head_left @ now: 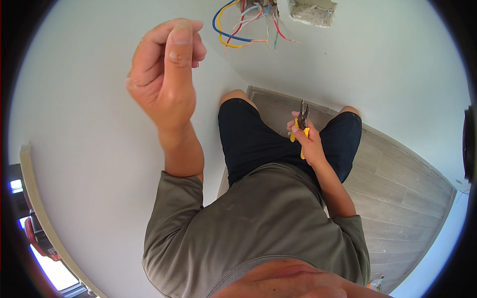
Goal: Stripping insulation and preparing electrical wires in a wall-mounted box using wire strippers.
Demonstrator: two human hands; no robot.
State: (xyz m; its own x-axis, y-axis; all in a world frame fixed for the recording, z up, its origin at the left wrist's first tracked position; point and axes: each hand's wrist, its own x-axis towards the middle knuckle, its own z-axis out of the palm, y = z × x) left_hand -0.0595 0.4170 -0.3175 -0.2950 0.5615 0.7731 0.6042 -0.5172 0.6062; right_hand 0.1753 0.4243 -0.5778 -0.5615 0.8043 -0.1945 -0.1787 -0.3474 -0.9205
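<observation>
Ahead, wires from wall opening

Below you is a grey-brown floor of long wood-look planks, with dark, narrow seams running across the right side of the frame and bending toward the rim. You can see a smaller, shaded patch of it in the upper middle, bordered by a narrow grey edging strip. Pale specks and smudges dot the planks. At the lower right edge, you have a small, crumpled-looking whitish item with orange touches on the floor, too partly hidden to identify.
</observation>
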